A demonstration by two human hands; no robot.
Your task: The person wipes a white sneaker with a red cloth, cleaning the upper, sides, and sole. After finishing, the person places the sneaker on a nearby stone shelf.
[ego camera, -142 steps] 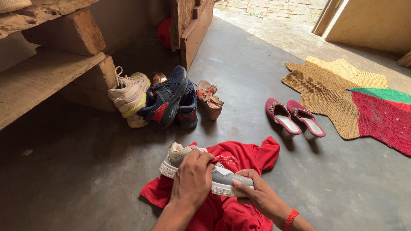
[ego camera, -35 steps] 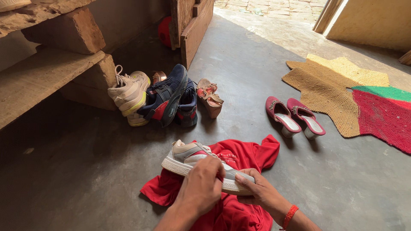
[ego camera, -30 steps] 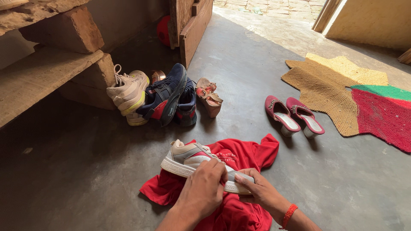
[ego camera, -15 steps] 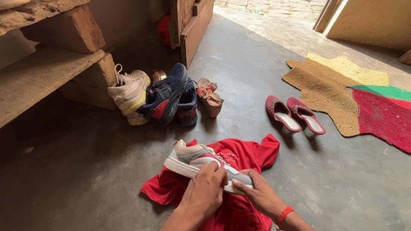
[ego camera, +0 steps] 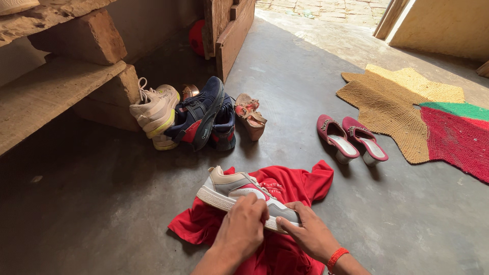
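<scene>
Both hands are gripping the grey sneaker [ego camera: 244, 196] over the red cloth [ego camera: 285, 186] — left hand [ego camera: 244, 229] sliding toeward, right hand [ego camera: 308, 234] pinching the toe.

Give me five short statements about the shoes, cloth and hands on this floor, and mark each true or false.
1. Both hands, the left hand and the right hand, touch the grey and beige sneaker with a red panel. True.
2. The sneaker lies over a crumpled red cloth. True.
3. The pair of maroon heeled slippers sits on the woven mat. False: they stand on bare concrete floor beside it.
4. The right wrist wears an orange-red band. True.
5. The navy sneaker is on the stone shelf. False: it leans in the floor pile.
</scene>
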